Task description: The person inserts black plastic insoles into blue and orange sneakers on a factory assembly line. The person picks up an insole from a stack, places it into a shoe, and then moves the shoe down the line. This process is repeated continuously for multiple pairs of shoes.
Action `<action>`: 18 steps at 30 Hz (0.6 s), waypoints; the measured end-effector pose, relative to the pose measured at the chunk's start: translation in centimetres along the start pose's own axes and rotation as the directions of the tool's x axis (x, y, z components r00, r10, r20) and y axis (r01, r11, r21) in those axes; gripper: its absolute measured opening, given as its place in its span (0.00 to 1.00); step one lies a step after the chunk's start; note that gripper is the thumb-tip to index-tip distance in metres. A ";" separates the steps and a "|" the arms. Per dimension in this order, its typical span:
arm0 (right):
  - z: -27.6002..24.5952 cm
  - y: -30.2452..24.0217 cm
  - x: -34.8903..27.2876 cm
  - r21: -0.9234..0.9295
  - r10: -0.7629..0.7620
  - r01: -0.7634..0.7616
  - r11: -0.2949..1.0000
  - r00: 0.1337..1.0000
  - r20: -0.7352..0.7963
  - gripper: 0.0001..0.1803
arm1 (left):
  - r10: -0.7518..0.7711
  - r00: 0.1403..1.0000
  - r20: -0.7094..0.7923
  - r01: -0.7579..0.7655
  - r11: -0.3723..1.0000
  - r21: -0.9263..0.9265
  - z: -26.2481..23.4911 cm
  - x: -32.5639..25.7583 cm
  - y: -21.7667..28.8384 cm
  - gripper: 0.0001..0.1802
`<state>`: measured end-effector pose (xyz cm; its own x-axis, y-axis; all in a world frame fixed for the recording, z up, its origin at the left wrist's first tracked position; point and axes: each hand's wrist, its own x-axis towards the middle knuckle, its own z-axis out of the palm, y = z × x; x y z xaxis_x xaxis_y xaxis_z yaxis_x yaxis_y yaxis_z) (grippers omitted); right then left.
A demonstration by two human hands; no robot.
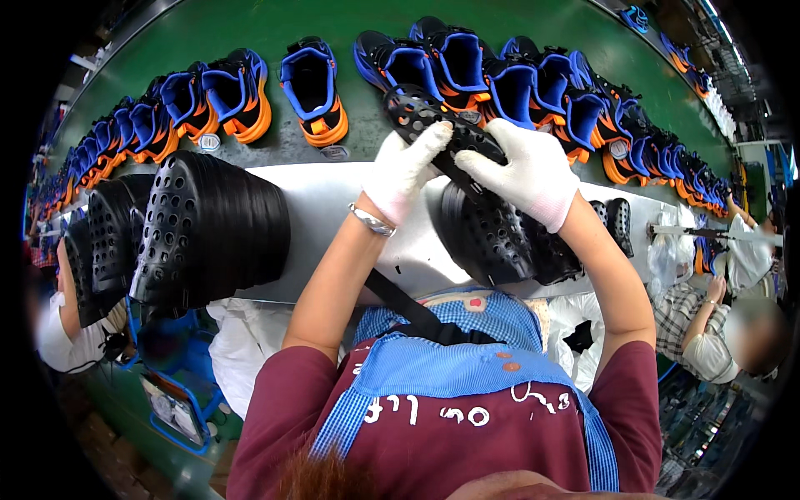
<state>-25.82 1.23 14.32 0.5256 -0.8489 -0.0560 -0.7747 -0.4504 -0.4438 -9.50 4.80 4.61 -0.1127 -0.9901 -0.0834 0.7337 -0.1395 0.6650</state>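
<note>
Both my hands wear white gloves and are closed on a black perforated shoe insert (408, 110), held tilted above the middle of the metal bench. My left hand (407, 173) has its thumb on top of the insert, near the middle. Gripping the end nearer me is my right hand (529, 173), thumb across it. Below my right hand lies a nested stack of similar black inserts (487, 237). A larger stack of them (212, 229) rests on the bench to the left. Just beyond my hands stand black, blue and orange sneakers (461, 62).
A long curved row of the same sneakers (225, 96) lines the green surface (325, 21) on both sides. The bare metal bench (333, 187) runs across in front of me. Co-workers sit at the far left (71, 333) and far right (700, 333). White plastic bags (671, 250) hang at the right.
</note>
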 end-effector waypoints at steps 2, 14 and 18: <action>-0.2 0.2 0.8 -0.047 0.004 -0.004 0.999 1.000 0.004 0.26 | -0.047 0.998 0.029 0.048 0.997 -0.063 -0.3 0.6 -0.3 0.16; -1.5 1.5 10.5 -0.240 0.054 0.001 0.971 0.974 0.220 0.29 | 0.530 0.824 0.199 -0.235 0.000 0.972 -4.0 2.4 -0.4 0.25; 0.3 0.2 15.2 -0.364 0.088 0.006 0.931 0.967 0.240 0.28 | 0.446 0.888 0.112 -0.121 -0.008 0.993 -4.6 4.1 -1.2 0.22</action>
<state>-17.92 -11.68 13.14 0.5242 -0.7939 -0.3083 -0.8466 -0.5249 -0.0878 -7.71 0.86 0.07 0.1520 -0.9401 0.3053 -0.6576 0.1344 0.7413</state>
